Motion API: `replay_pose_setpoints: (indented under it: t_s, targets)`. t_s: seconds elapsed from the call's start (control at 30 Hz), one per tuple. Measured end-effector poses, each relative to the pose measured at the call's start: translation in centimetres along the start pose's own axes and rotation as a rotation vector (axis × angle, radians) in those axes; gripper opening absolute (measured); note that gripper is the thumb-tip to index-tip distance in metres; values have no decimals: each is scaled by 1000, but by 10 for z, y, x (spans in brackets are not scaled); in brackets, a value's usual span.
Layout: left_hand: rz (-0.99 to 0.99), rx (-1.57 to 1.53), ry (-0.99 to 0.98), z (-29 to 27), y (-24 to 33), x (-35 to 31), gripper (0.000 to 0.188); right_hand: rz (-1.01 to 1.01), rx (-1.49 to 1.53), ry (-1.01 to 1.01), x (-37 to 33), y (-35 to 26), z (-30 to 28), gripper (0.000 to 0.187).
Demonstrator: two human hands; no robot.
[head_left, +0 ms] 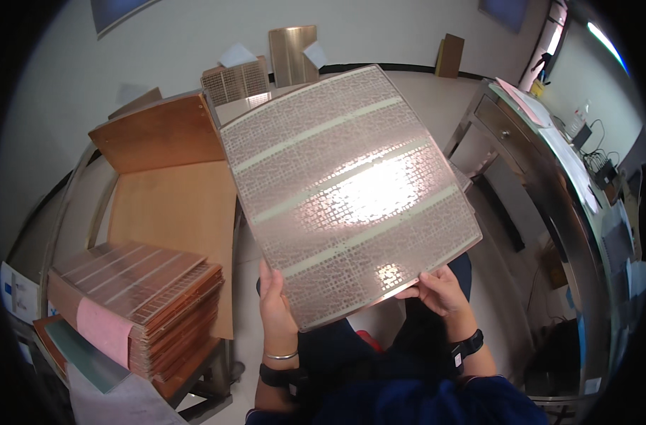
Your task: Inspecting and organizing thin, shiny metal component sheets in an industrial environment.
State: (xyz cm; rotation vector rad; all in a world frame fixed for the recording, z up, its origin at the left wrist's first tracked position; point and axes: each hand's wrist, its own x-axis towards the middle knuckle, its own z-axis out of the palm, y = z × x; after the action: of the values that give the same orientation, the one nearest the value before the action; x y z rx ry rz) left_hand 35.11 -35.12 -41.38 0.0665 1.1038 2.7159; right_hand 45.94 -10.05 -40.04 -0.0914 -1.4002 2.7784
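Note:
A large, thin circuit board panel (323, 170) with a fine copper-toned pattern and pale bands is held up at a tilt before me. Strong light glares off its middle. My left hand (275, 304) grips its lower left edge, the thumb on the near side and the other fingers mostly hidden behind. At the lower right edge, my right hand (439, 290) pinches the panel between thumb and fingers. To the left lies a tall stack of similar panels (142, 283), with a pink sheet (103, 331) hanging over its front.
A brown backboard (160, 134) stands behind the stack on a cart with a tan board (174, 205). Against the far wall lean more panels (234, 81) and a brass-coloured sheet (293, 57). On my right is a metal desk (503, 131) with papers, a bottle (579, 122) and cables.

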Motion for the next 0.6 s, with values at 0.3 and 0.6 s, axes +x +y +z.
replay_pose_setpoints:
  t_s: [0.3, 0.6]
  targets:
    - [61, -65, 58, -16, 1, -6, 48, 28, -127, -18, -14, 0, 23, 40]
    - [77, -85, 171, -29, -5, -8, 42, 94, -179, -93, -7, -3, 15, 40]
